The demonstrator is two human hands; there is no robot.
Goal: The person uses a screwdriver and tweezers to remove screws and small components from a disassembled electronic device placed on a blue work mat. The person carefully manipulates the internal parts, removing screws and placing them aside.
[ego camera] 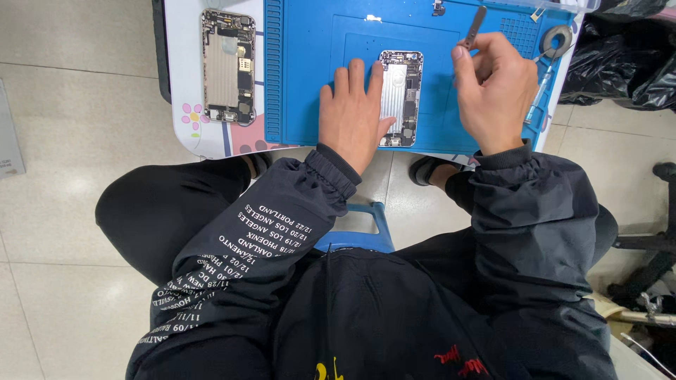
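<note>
The person sits on a blue stool point(359, 236) at a small white table point(184, 84), both arms stretched forward in black sleeves.

The left hand point(352, 112) lies flat, palm down, on the blue work mat point(310, 42). Its fingers are straight and held close together, pointing away from the body, and the fingertips and the thumb side press against the left edge of an opened phone body point(401, 97). This hand grips nothing; it only rests and steadies. The phone body lies lengthwise on the middle of the mat, inner parts up, a silver plate and small dark components showing.

The right hand point(495, 88) is raised a little above the mat, to the right of the phone body and clear of it. Its wrist bends inward, the knuckles face up, and the thumb and forefinger are pinched shut on a pair of metal tweezers point(474, 27), whose slim end points up and away towards the mat's far edge.

Just right of that hand, at the mat's edge, lie a screwdriver point(539, 98) and a roll of tape point(558, 39). A second opened phone body point(227, 65) lies on the bare table left of the mat, well apart from both hands.
</note>
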